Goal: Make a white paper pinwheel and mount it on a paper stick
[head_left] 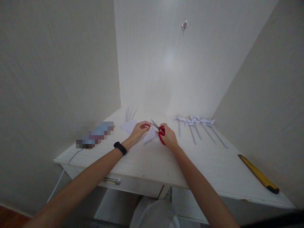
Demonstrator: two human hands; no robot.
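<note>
My left hand (142,128), with a black band on its wrist, pinches the upper edge of a folded piece of white paper (150,135). In my right hand (169,136) is a pair of scissors (161,133) with red handles. The blades are slightly apart and point up and left, just above the paper and close to my left fingertips. Whether they touch the paper I cannot tell. Another piece of white paper (128,126) lies flat on the table, left of my left hand.
Several paper pinwheels (195,120) on sticks lie at the back right. Thin paper sticks (129,114) rest at the back left. A pixelated object (96,134) with a white cable (63,172) is at left. A yellow-and-black cutter-like tool (258,173) lies by the right wall on the white table (147,164).
</note>
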